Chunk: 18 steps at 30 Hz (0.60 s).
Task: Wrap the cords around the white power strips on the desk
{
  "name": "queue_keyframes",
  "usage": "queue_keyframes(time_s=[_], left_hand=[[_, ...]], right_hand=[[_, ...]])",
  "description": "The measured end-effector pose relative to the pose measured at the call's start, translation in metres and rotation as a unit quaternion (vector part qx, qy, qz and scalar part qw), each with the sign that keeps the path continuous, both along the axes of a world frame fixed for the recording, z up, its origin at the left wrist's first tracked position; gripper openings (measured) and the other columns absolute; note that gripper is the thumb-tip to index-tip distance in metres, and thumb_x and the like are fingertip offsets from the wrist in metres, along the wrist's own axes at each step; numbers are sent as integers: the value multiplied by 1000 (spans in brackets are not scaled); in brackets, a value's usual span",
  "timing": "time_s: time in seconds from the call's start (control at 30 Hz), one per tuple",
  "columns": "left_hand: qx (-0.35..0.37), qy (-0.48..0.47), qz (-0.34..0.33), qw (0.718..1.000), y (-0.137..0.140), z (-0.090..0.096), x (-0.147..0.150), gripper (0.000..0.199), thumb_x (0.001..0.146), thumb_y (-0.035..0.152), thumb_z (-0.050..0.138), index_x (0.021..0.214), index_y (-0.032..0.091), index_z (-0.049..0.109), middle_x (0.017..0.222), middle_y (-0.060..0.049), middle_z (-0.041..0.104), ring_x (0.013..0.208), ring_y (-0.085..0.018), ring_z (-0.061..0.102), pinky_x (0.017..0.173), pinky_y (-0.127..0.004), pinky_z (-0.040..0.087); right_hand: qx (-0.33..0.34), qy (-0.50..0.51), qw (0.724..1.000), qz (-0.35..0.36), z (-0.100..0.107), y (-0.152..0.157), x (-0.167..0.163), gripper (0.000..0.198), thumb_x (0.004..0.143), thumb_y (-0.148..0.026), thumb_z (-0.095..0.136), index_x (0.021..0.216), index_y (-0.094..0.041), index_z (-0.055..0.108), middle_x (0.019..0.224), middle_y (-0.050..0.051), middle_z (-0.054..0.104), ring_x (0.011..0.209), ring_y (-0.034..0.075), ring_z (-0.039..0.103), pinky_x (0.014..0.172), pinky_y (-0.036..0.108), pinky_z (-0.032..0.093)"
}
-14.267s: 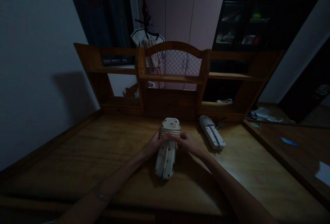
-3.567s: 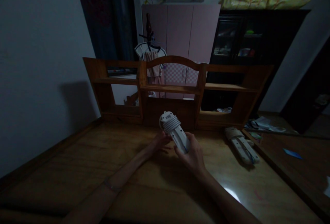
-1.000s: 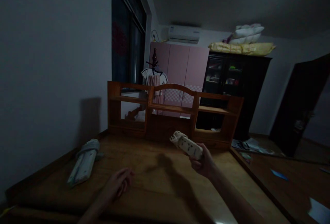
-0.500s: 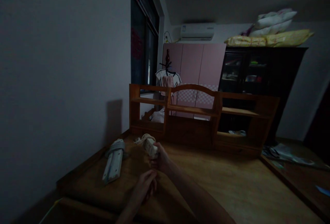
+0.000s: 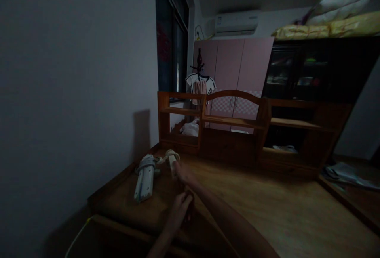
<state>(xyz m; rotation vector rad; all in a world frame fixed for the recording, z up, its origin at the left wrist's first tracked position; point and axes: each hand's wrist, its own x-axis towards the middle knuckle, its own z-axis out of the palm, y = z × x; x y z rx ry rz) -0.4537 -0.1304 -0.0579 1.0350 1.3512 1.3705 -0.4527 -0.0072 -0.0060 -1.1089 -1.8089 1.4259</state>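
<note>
— In the head view, where is the right hand (image 5: 184, 174)?
— Over the far left part of the desk (image 5: 252, 194), its arm reaching across from the near right. It lies against the right side of the cream power strip (image 5: 172, 163).
— Holding it?
— That cannot be told. The back of the hand hides the undersides of the fingers, so whether they wrap the strip or only lie along it is unclear.
— And the strip?
— Near the desk's far left corner, its wound cord at the end towards the shelf unit (image 5: 231, 121). A loose bit of cord stretches left.
— Towards what?
— The white power strip (image 5: 145, 184), which lies near the left edge with grey cord wrapped round its far end. Whether the two cords touch cannot be made out.
— The left hand (image 5: 181, 206)?
— Nearer the desk's front edge, just below the right hand in view. Its fingers look bent, but deep shadow hides how narrow their gap is.
— Beyond the shelf unit?
— Clothes (image 5: 200, 87) on a stand, before a pink wardrobe (image 5: 225, 64).
</note>
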Motion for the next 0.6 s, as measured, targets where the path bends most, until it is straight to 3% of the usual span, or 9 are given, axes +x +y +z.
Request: queue_keyframes(time_s=[0.17, 0.4, 0.5, 0.6], left_hand=[[45, 37, -19, 998, -6, 7, 1, 37, 80, 53, 47, 68, 18, 48, 49, 4, 49, 35, -8, 42, 35, -18, 26], [49, 33, -42, 997, -8, 10, 1, 40, 84, 54, 42, 65, 19, 45, 47, 5, 48, 31, -6, 36, 32, -17, 18], [45, 35, -29, 998, -8, 11, 2, 43, 80, 59, 45, 63, 19, 45, 47, 4, 48, 33, -7, 37, 33, -18, 20], [-4, 41, 0, 999, -8, 13, 3, 51, 69, 67, 53, 54, 19, 42, 41, 6, 39, 31, -6, 31, 33, -19, 18]], right_hand=[[131, -70, 988, -35, -7, -7, 22, 28, 83, -43, 53, 89, -17, 64, 89, 6, 65, 92, 22, 58, 75, 26, 38], [246, -111, 960, -71, -7, 8, 55, 24, 84, -34, 50, 87, -16, 66, 76, 6, 66, 71, 16, 58, 63, 23, 35], [279, -107, 950, -94, 0, 24, 95, 25, 83, -37, 50, 83, -17, 66, 63, 2, 62, 58, 13, 53, 55, 21, 31], [310, -102, 939, -112, 9, 40, 159, 39, 84, -45, 47, 62, -17, 62, 49, 0, 51, 47, 12, 45, 49, 22, 26]])
